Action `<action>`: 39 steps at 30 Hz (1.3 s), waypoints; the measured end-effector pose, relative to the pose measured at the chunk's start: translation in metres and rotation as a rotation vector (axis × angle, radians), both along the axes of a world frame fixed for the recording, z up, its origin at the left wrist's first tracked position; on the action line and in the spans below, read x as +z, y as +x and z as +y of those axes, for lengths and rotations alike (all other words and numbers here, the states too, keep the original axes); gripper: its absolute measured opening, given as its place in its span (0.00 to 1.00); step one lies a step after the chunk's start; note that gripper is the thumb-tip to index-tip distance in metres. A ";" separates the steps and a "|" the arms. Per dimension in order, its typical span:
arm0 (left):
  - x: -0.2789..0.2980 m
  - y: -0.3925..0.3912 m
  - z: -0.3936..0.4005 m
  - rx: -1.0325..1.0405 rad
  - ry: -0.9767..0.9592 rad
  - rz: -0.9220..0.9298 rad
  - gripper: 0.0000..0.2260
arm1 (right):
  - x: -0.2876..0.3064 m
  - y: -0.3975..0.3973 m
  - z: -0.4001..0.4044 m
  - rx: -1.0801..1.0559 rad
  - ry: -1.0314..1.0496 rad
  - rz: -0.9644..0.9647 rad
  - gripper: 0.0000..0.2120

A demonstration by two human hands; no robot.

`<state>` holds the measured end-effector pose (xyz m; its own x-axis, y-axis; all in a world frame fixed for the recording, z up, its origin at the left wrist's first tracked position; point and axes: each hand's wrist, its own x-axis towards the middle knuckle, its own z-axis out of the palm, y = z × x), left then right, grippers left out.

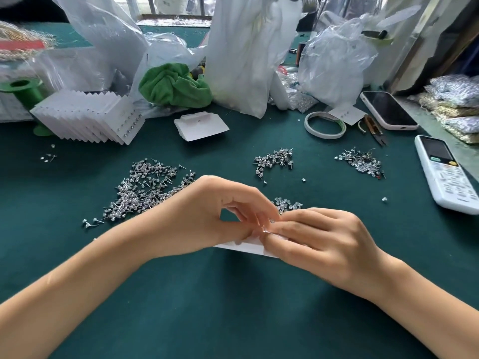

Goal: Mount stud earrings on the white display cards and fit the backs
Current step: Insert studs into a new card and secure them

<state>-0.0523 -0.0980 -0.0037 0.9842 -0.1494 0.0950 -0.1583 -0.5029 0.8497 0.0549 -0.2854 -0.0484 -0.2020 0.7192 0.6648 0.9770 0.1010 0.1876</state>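
Both hands meet over a white display card low at the centre of the green table. The left hand has its fingers curled down, pinching at the card's upper edge; the right hand pinches the same spot from the other side, thumb and forefinger closed on something tiny that glints between them, too small to name. The card lies nearly flat, mostly hidden under the fingers.

No writing is legible anywhere; the remote control at 3 o'clock has buttons too blurred to read.

Toward 6 o'clock the cloth is open between the forearms. At 10 o'clock a big heap of stud earrings lies just beside the left wrist; smaller heaps sit at 12 and 2 o'clock, and a cluster of clear backs touches the fingertips.

Farther out: a fanned stack of filled cards, a loose card, a tape roll, a phone, a green cloth and plastic bags walling the far edge.
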 end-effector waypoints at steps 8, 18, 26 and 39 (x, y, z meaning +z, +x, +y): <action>0.000 -0.001 -0.002 0.061 -0.102 0.056 0.10 | -0.003 0.000 -0.001 0.016 -0.017 0.024 0.12; -0.003 -0.002 -0.004 0.093 -0.082 0.032 0.11 | -0.002 -0.003 -0.001 -0.008 0.020 -0.027 0.06; -0.003 -0.004 -0.008 0.101 -0.040 -0.013 0.09 | -0.003 -0.007 0.001 -0.056 0.056 -0.045 0.08; -0.005 -0.002 -0.006 0.037 -0.036 -0.032 0.09 | -0.008 -0.006 0.003 -0.019 0.170 -0.100 0.10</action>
